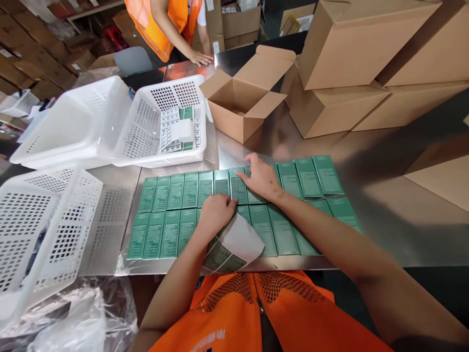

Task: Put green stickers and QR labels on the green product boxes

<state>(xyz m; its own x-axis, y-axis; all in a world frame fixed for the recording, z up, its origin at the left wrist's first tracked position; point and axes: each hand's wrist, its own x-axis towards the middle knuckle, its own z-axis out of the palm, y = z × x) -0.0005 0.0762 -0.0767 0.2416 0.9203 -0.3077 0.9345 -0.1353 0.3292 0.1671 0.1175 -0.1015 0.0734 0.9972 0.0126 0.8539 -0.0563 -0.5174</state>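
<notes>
Several flat green boxes (176,191) lie in two rows on a metal table (388,205). My left hand (216,211) is closed on a curled sheet of labels (234,247) at the near row's middle. Fingers spread, my right hand (261,178) presses flat on green boxes in the far row. Both forearms reach out from an orange vest at the bottom of the view.
White perforated baskets stand at the left; one (166,122) holds label sheets. An open cardboard box (244,100) sits behind the rows, stacked closed cartons (366,54) at the right. Across the table a person in an orange vest rests a hand (201,58). Plastic wrap (73,322) lies near left.
</notes>
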